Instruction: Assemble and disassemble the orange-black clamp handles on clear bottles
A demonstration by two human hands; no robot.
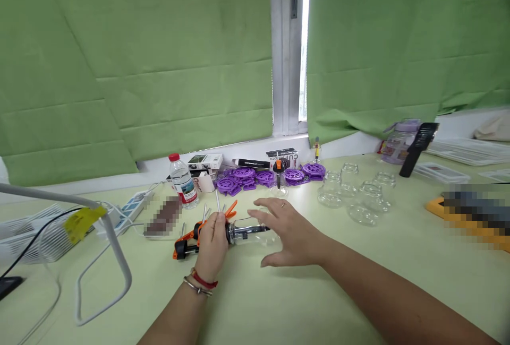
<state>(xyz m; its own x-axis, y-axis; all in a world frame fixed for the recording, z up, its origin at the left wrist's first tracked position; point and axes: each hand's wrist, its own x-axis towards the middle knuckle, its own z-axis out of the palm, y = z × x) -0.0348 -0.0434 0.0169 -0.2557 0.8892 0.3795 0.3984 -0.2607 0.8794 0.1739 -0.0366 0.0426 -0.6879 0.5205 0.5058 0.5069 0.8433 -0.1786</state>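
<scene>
My left hand (pixel 213 239) is closed around an orange-and-black tool (pixel 181 249) whose exact kind I cannot make out. From the tool, a dark shaft runs into a clear jar (pixel 258 236) lying on its side, its neck against the tool's black collar. My right hand (pixel 292 231) hovers around the far end of the jar, fingers spread and thumb apart; whether a fingertip touches the jar I cannot tell. Behind the hands, an upright clear jar with an orange-topped black piece (pixel 278 172) stands by several purple plastic parts (pixel 243 175).
Several clear jars (pixel 364 207) stand at the right. A red-capped water bottle (pixel 184 183), small boxes (pixel 205 162) and a power strip (pixel 133 207) are at the back left. A white bent tube (pixel 123 265) reaches in at the left. A black handheld device (pixel 418 148) stands at the right.
</scene>
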